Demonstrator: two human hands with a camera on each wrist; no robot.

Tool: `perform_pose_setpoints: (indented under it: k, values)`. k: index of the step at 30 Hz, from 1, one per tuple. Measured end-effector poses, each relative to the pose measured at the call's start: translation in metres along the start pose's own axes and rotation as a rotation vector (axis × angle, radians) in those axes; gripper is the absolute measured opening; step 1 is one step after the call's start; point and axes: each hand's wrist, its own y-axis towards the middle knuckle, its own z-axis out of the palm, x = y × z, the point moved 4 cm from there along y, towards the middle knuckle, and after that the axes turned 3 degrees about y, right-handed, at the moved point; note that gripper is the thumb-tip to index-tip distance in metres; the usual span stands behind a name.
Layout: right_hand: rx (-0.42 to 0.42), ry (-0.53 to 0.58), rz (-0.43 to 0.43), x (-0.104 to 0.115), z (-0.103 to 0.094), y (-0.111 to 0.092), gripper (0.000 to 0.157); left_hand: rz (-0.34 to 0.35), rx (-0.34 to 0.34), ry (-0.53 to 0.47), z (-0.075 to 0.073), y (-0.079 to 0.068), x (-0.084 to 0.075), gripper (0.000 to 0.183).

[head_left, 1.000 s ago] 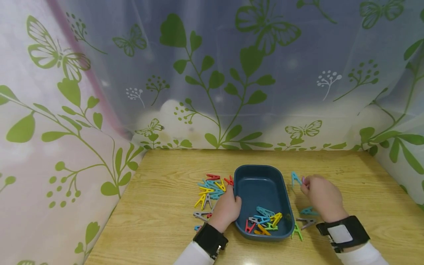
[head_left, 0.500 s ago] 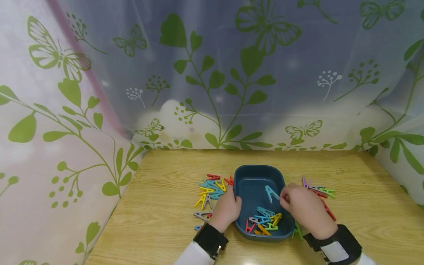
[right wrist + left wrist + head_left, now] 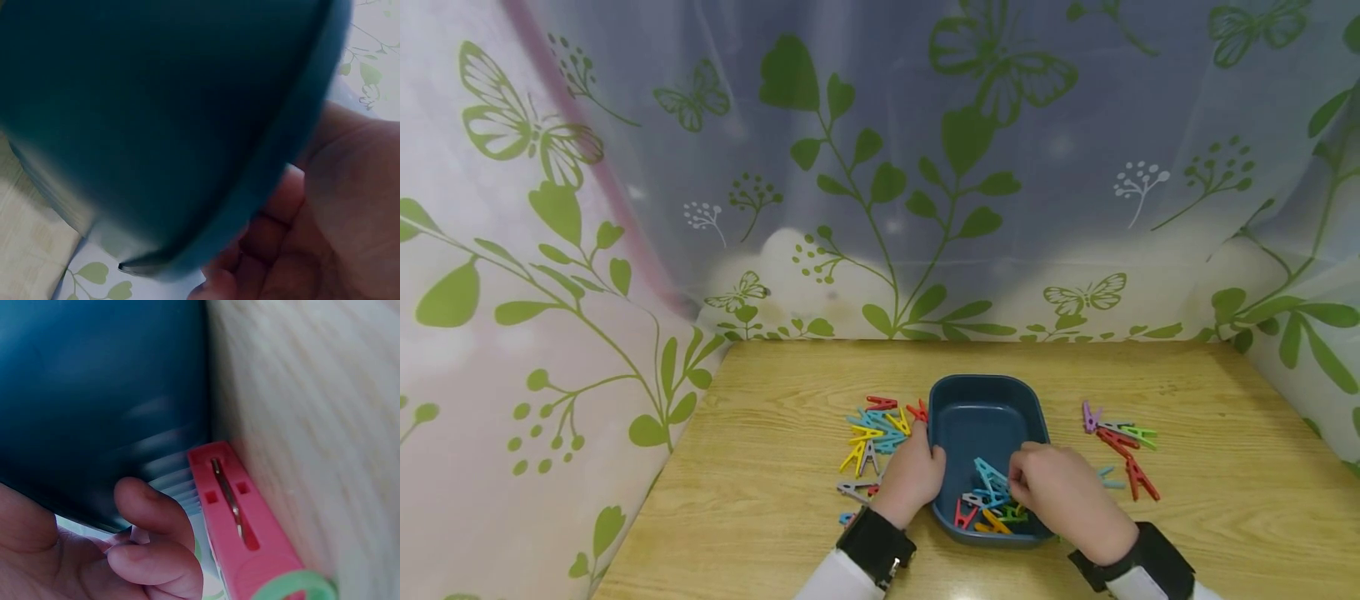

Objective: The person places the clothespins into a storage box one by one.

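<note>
A dark blue plastic basin point(image 3: 977, 392) stands on the table. My left hand point(image 3: 910, 475) grips its left rim; in the left wrist view the curled fingers point(image 3: 156, 562) lie against the outer wall, beside a pink clothespin point(image 3: 228, 500). My right hand point(image 3: 1063, 492) reaches over the right rim with fingertips down inside, pinching a light blue clothespin point(image 3: 990, 475) low over the pile. Under it lie several clothespins, among them a red one point(image 3: 964, 514) and an orange one point(image 3: 996, 522). In the right wrist view the basin wall point(image 3: 156, 125) hides the fingertips.
Left of the basin, several mixed clothespins lie loose, including a yellow one point(image 3: 853, 457) and a dark red one point(image 3: 882, 403). On the right are a purple clothespin point(image 3: 1091, 417), a red one point(image 3: 1141, 477) and others. A patterned curtain point(image 3: 880, 208) closes off the table's back.
My right hand has carried the light blue clothespin leftward from the right-hand pile, over the rim and down to the clothespins inside the basin. My left hand has stayed on the rim.
</note>
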Motion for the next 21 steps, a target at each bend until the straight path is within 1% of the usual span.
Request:
perform_pose_setpoints:
  k: [2,5,9,17,21]
  values:
    - [0.005,0.006,-0.009,0.000,0.002,0.000,0.024,0.000,0.000,-0.001,0.000,0.000,0.000,0.053]
    - [0.002,-0.007,-0.031,0.000,0.005,-0.001,0.025,0.005,-0.004,0.002,0.000,0.000,0.000,0.052]
    - [0.008,-0.028,-0.040,-0.002,0.009,-0.001,0.027,0.011,-0.012,0.007,0.000,0.000,0.000,0.051]
    - [0.000,-0.036,-0.071,-0.002,0.011,-0.002,0.029,0.018,-0.023,0.015,-0.002,-0.001,-0.002,0.050]
    - [0.014,-0.035,-0.056,-0.002,0.012,-0.001,0.029,0.020,-0.025,0.016,-0.002,-0.001,-0.002,0.050]
